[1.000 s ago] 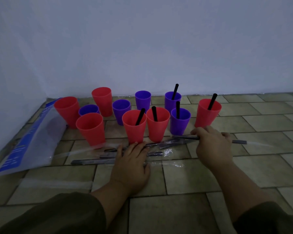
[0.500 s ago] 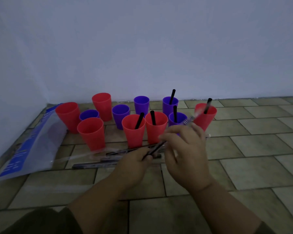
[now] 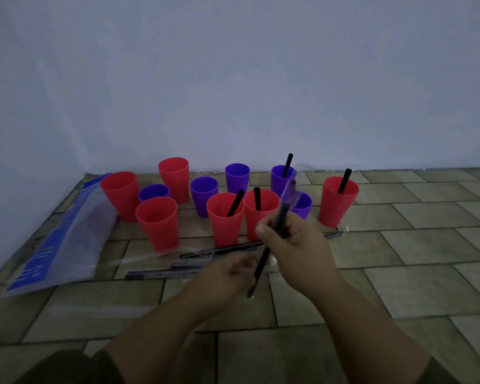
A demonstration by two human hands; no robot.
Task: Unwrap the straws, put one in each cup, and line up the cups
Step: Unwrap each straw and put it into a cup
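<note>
Several red and purple cups stand on the tiled floor by the wall. Black straws stick out of a few, such as the far-right red cup (image 3: pixel 338 200) and the middle red cup (image 3: pixel 224 217); the front-left red cup (image 3: pixel 157 221) shows no straw. My right hand (image 3: pixel 299 248) grips a wrapped black straw (image 3: pixel 272 236) held steeply tilted above the floor. My left hand (image 3: pixel 230 275) is blurred at the straw's lower end; its grip is unclear. More wrapped straws (image 3: pixel 194 263) lie on the floor in front of the cups.
A clear plastic bag with blue print (image 3: pixel 56 239) lies at the left against the wall corner. The white wall rises right behind the cups. Bare floor tiles (image 3: pixel 413 259) stretch to the right and toward me.
My right hand lifted one wrapped straw off the floor and tipped it steeper. My left hand left the pile of straws and came to that straw's lower end.
</note>
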